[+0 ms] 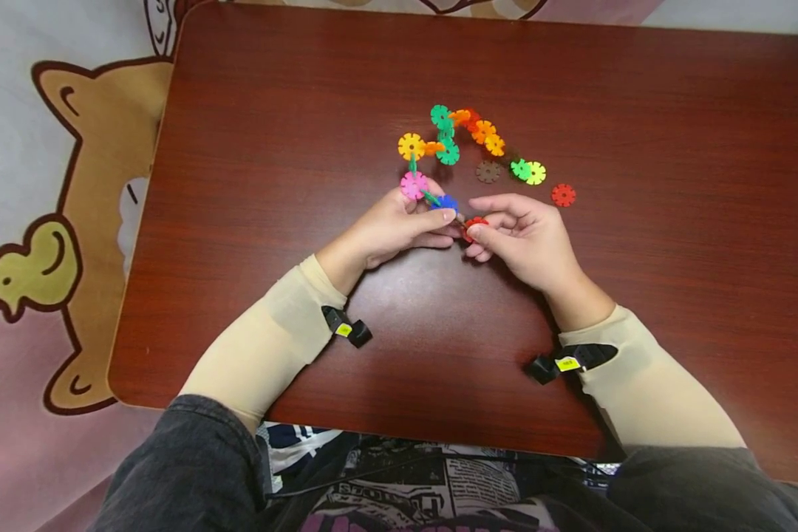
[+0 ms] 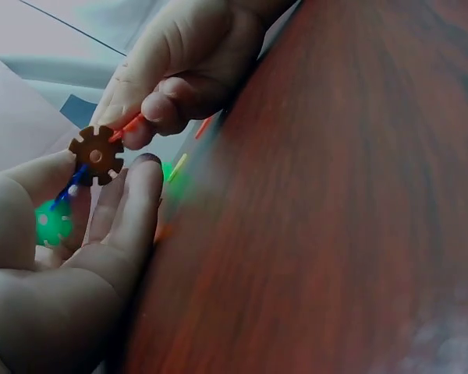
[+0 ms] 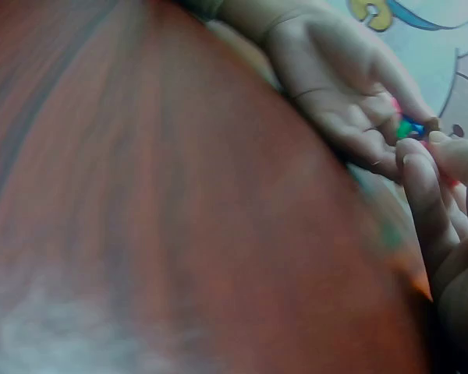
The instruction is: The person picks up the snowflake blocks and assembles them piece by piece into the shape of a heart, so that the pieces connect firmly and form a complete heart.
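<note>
My left hand (image 1: 402,225) pinches a blue snowflake disc (image 1: 445,204) near the end of a chain of slotted plastic discs. A brown disc (image 2: 96,155) is joined to the blue one, seen edge-on from the head. Between thumb and fingers my right hand (image 1: 525,236) pinches a red disc (image 1: 475,227), which meets the brown disc's edge; how deep it sits in the slot I cannot tell. Behind the left hand the chain goes on through a green disc, a pink disc (image 1: 413,185) and a yellow disc (image 1: 411,146), then teal and orange ones.
A loose brown disc (image 1: 488,172) and a loose red disc (image 1: 563,195) lie on the wooden table (image 1: 273,133) beyond the right hand. A green disc (image 1: 521,169) and a yellow-green disc (image 1: 536,173) lie together at the chain's right. Patterned cloth (image 1: 93,222) borders the table's left edge.
</note>
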A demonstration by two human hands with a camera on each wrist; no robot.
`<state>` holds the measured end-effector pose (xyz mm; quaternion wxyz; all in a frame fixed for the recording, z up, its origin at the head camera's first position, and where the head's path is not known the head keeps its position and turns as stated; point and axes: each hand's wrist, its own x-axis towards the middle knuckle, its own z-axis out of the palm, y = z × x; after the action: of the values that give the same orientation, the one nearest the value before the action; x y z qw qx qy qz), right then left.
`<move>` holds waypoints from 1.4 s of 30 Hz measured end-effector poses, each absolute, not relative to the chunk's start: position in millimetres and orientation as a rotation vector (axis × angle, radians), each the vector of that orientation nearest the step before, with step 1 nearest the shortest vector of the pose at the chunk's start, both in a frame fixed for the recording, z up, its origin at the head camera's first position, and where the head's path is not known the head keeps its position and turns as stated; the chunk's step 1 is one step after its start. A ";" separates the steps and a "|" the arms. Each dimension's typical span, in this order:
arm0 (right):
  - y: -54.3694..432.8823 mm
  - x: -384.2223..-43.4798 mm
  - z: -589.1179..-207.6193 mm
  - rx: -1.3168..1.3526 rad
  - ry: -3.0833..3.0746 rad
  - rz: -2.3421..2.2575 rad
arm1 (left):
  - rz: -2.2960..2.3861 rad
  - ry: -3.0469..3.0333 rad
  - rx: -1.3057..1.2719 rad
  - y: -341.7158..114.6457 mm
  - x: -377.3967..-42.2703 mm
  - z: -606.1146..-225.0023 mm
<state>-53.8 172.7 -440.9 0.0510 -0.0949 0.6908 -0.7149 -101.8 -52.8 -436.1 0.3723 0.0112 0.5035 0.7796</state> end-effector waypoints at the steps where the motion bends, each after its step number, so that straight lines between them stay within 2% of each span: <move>1: 171.1 -53.7 -441.1 -0.292 2.133 -2.185 | 2.000 1.285 0.015 -52.9 -101.9 -436.2; 6: 174.1 -57.6 -440.8 -0.352 2.613 -2.093 | 2.068 1.245 -0.096 -52.2 -101.5 -435.0; 11: 195.5 -69.9 -441.0 -0.257 3.191 -1.688 | 2.109 1.227 -0.103 -49.4 -100.7 -433.5; 20: 212.4 -71.5 -436.9 0.174 3.180 -0.945 | 2.125 1.228 -0.035 -46.3 -99.2 -434.0; 42: 210.7 -73.0 -432.7 0.165 3.077 -1.009 | 2.157 1.274 -0.084 -44.2 -100.6 -437.4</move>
<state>-73.0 210.7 -432.7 -0.0505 0.0508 0.9478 -0.3106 -100.6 -44.2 -437.4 0.3122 -0.0318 0.4828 0.8175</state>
